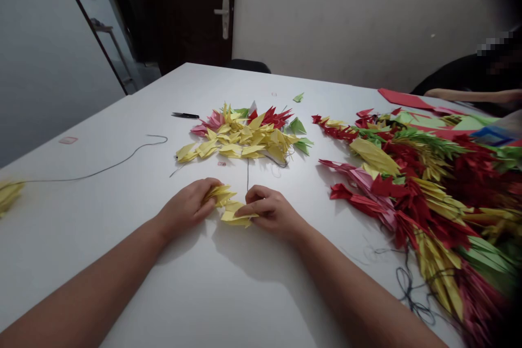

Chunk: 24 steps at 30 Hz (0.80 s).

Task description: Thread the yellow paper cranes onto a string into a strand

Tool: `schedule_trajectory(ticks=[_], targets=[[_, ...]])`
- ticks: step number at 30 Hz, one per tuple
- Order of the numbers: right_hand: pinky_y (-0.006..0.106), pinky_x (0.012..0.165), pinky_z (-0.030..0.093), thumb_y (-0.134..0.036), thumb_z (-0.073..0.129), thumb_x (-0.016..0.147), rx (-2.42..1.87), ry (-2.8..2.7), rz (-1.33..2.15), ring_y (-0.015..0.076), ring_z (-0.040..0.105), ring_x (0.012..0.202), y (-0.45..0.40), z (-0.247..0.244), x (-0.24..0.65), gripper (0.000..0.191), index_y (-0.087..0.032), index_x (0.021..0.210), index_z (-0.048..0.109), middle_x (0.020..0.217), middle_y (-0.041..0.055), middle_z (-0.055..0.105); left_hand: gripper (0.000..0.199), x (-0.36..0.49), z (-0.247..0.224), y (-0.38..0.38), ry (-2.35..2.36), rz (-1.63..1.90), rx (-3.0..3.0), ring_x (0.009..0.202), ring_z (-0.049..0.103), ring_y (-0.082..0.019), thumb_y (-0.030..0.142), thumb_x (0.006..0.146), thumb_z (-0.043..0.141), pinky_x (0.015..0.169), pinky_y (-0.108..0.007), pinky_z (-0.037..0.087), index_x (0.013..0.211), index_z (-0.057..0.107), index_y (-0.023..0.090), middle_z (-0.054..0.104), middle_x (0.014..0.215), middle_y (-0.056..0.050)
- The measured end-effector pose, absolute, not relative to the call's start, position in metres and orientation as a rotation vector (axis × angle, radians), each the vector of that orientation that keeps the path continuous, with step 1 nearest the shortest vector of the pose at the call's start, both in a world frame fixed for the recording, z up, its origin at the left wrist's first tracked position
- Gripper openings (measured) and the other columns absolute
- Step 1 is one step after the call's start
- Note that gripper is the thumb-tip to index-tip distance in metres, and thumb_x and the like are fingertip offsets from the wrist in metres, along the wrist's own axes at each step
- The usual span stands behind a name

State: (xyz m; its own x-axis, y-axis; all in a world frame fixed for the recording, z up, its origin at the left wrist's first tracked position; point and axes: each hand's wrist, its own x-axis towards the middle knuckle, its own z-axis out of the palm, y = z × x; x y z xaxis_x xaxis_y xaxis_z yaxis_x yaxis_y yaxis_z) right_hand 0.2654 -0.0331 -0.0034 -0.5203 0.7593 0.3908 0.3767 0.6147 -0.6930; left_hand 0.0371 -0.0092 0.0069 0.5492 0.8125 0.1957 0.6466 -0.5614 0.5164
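Note:
Yellow folded paper pieces (236,214) are held between both hands, low over the white table (163,293). My left hand (192,201) has its fingers closed on the left end of them, and my right hand (271,209) pinches the right end. A dark string (248,174) runs from near my right hand up to a pile of yellow folded paper pieces (244,138), mixed with red, pink and green ones. Beyond my left hand lies a pair of small black snips (185,115).
At the right, a large heap of red, yellow, green and pink folded paper (408,185) has tangled dark string (408,283) beside it. A long string (110,167) reaches yellow paper (8,196) at the far left. Another person's arm (473,95) rests at the back right.

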Motion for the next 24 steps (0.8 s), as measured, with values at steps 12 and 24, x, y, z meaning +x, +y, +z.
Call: schedule_trajectory(ticks=[12, 24], targets=[[0.02, 0.053, 0.041, -0.003, 0.043, 0.063, -0.855, -1.856, 0.62, 0.008, 0.051, 0.059, -0.028, -0.003, 0.265, 0.036, -0.02, 0.074, 0.073, 0.067, 0.0007, 0.053, 0.036, 0.035, 0.014, -0.009, 1.092, 0.422, 2.392, 0.101, 0.052, -0.021, 0.017, 0.075, 0.035, 0.09, -0.037, 0.04, 0.108, 0.048, 0.02, 0.058, 0.11, -0.005], [0.019, 0.05, 0.037, -0.009, 0.046, 0.059, -0.94, -1.63, 1.076, 0.0078, 0.049, 0.057, -0.026, 0.001, 0.265, 0.031, -0.019, 0.068, 0.073, 0.067, 0.0011, 0.054, 0.031, 0.04, 0.017, -0.009, 1.124, 0.4, 2.348, 0.095, 0.054, -0.023, 0.043, 0.087, 0.035, 0.084, -0.036, 0.041, 0.099, 0.052, 0.019, 0.061, 0.102, -0.007]])
